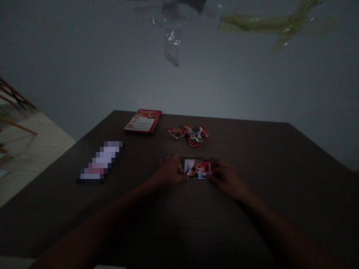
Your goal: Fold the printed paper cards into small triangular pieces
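A small printed card (198,168), red and white with a picture, lies near the middle of the dark table (280,179). My left hand (171,170) pinches its left edge with curled fingers. My right hand (226,178) grips its right edge the same way. Just behind the card sits a small heap of folded red-and-white paper pieces (192,134).
A red booklet or card pack (143,120) lies flat at the table's far left. A blurred rectangular object (100,162) rests on the left side. Wooden furniture legs (14,108) stand on the tiled floor to the left. A grey wall with tape scraps (172,41) rises behind the table.
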The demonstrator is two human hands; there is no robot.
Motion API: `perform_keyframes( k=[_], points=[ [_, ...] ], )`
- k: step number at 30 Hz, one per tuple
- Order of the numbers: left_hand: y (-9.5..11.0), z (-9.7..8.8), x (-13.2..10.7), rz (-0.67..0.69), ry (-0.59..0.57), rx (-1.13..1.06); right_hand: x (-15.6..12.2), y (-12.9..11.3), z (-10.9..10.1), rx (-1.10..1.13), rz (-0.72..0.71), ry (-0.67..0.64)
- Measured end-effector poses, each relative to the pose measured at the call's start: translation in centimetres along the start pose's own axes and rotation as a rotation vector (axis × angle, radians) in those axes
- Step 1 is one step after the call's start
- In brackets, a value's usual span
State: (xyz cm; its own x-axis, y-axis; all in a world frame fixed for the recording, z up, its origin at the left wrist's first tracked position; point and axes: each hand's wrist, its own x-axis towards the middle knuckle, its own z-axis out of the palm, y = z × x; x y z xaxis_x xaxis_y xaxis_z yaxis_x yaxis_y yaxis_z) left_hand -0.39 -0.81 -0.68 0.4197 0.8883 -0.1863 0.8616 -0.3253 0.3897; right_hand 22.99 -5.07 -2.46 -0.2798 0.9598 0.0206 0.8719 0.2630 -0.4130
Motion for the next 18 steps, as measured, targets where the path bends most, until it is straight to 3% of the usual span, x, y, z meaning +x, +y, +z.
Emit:
perform_keyframes(
  k=[18],
  points=[
    [0.84, -0.77, 0.28, 0.122, -0.049, 0.2, 0.31, -0.93, -0.17, -0.087, 0.065, -0.031]
  ],
)
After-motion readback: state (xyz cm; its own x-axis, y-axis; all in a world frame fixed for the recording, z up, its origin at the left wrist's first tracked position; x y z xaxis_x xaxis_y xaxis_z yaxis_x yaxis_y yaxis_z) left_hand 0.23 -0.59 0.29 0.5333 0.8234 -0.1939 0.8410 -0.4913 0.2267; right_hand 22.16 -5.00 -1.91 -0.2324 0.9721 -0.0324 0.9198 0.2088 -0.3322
